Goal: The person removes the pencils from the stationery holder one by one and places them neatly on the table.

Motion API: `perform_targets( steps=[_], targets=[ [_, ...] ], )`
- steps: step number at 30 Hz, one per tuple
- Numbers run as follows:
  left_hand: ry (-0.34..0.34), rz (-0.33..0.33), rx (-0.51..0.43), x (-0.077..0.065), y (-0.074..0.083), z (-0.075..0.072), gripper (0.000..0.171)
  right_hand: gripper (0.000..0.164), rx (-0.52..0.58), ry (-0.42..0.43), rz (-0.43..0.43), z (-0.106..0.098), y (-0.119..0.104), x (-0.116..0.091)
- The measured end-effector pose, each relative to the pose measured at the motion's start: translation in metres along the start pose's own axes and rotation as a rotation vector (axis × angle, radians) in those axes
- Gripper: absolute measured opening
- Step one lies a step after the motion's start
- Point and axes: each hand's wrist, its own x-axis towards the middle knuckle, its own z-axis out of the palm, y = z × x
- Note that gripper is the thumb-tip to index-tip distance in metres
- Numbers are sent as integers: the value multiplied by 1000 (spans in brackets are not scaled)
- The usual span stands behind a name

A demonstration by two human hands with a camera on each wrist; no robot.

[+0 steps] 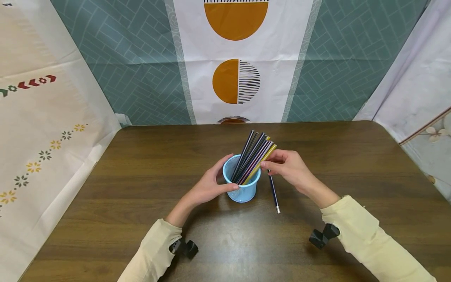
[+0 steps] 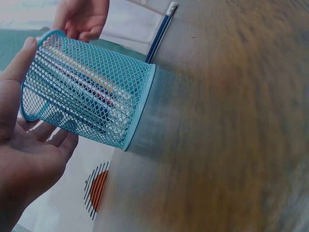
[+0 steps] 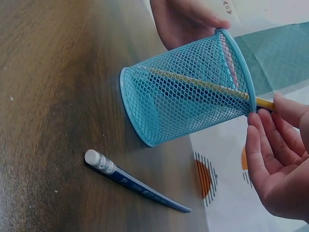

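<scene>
A light blue mesh pencil cup [image 1: 243,194] stands on the table with a bundle of dark, striped and yellow pencils [image 1: 249,156] leaning right in it. My left hand [image 1: 211,184] holds the cup from the left, thumb at the near rim and fingers round the far side. At the right rim, my right hand [image 1: 290,168] pinches a yellow pencil [image 3: 265,103] between thumb and fingers. That pencil's lower part shows through the mesh inside the cup. A dark blue pencil [image 3: 140,186] with a white eraser lies on the table, right of the cup.
The brown wooden table [image 1: 141,176] ends at a patterned cloth [image 1: 151,78] hanging behind it. Pale cloths also hang at the left and right. A small black camera sits on each wrist, below the sleeves [image 1: 359,223].
</scene>
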Motion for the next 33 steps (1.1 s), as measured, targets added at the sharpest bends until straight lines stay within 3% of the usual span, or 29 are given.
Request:
perform_targets(
  steps=[18,26,33],
  targets=[
    [-4,-12,-7,-3,0,0,86,16,-238,68,-123,2,-14,-11],
    [-7,-14,-14,-1,2,0,86,19,-132,69,-206,2,-23,-13],
    [0,-17,-8,-1,2,0,86,17,-180,110,-308,4,-27,-13]
  ],
)
